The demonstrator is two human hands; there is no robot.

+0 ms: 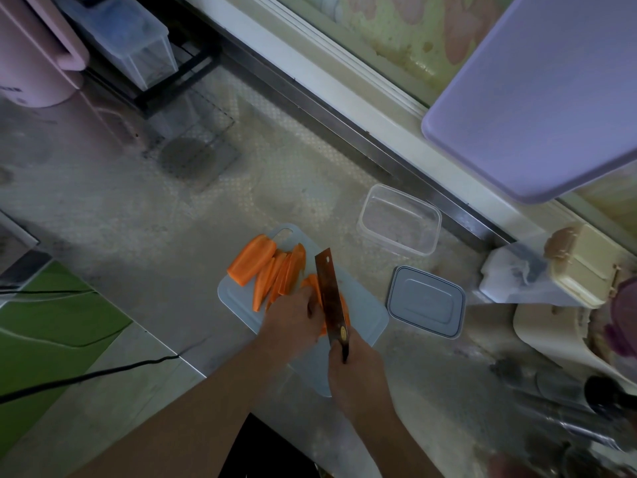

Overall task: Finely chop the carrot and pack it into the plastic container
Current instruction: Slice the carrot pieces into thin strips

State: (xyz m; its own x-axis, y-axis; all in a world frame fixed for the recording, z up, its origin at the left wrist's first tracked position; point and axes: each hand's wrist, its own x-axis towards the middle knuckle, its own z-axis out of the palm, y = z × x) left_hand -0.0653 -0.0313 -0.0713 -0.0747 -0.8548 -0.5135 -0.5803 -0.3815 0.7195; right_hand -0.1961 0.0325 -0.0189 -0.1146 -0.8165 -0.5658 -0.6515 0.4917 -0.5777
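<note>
A pale cutting board [365, 315] lies on the steel counter. On it sit a thick carrot half [251, 258] and several long carrot slices [281, 276]. My left hand [291, 320] presses down on more carrot slices [310, 281], mostly hidden under it. My right hand [355, 370] grips the handle of a dark cleaver [330, 288], whose blade stands edge-down in the carrot beside my left fingers. The clear plastic container [400, 219] stands open beyond the board, with its grey lid [425, 301] lying to the board's right.
A purple board [537, 94] leans at the upper right. A cream box [582, 263] and a plastic bag [510, 277] stand at the right, utensils at the lower right. A pink appliance [38, 50] and a clear bin [127, 39] sit upper left. A black cable [86, 376] crosses the left edge.
</note>
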